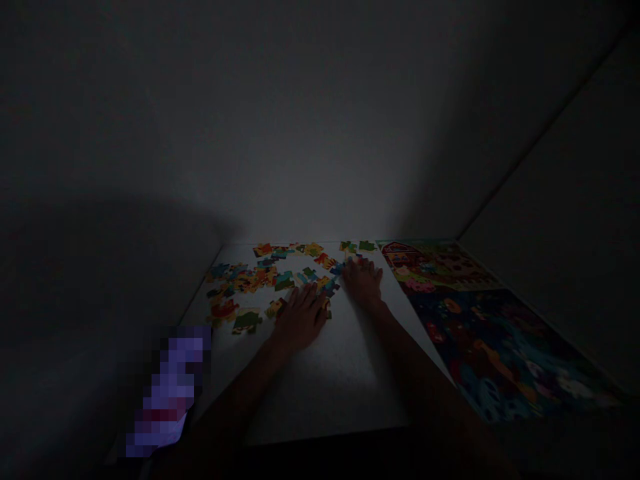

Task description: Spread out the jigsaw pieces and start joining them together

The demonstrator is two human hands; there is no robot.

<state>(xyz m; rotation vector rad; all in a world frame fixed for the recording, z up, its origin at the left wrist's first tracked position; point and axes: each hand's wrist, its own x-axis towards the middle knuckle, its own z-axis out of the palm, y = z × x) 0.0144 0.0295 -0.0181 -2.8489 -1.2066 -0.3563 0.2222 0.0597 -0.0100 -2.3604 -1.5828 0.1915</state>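
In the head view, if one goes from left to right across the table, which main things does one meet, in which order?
Puzzle piece with red shape → green puzzle piece → left hand → right hand → dark blue picture.

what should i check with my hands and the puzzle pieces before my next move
1. Bare left hand open: ok, fingers extended among the pieces.
2. Bare right hand free of pieces: cannot tell, fingertips too dark.
3. Flat, multicoloured jigsaw pieces on the white, flat tabletop: ok.
4. Colourful, flat red-barn picture clear of both hands: ok.
5. Dark-blue, flat illustrated picture clear of both hands: ok.
6. Lighting: not ok, dim.
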